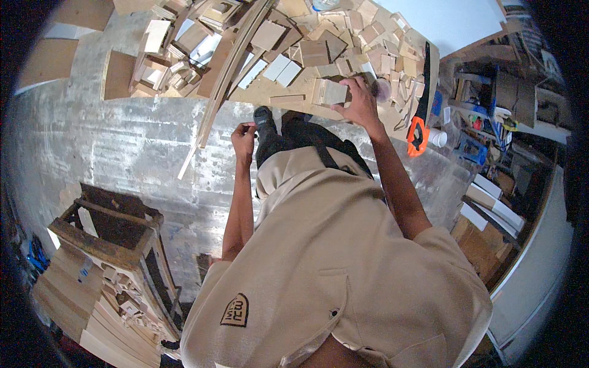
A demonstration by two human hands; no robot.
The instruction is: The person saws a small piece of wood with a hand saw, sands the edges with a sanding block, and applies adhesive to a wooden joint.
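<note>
My right hand (362, 107) is at the near edge of a wooden work surface (261, 92). Its thumb and fingers close around the right side of a small squarish wooden block (332, 92), which stays low over the surface. Just beyond that hand stands a round translucent container (381, 91). My left hand (243, 142) hangs short of the surface's edge, thumb and fingertips pinched together; whatever sits between them, if anything, is too small to name. A narrow wooden strip (287, 99) and two pale rectangular pieces (282, 70) lie left of the block.
Wood offcuts (316, 53) heap across the surface. Long wooden strips (211, 110) jut over its near edge. A handsaw with an orange handle (418, 136) hangs over the right edge near a white cup (437, 137). A wooden frame stand (104, 233) occupies the lower left; crowded shelves (485, 116) line the right.
</note>
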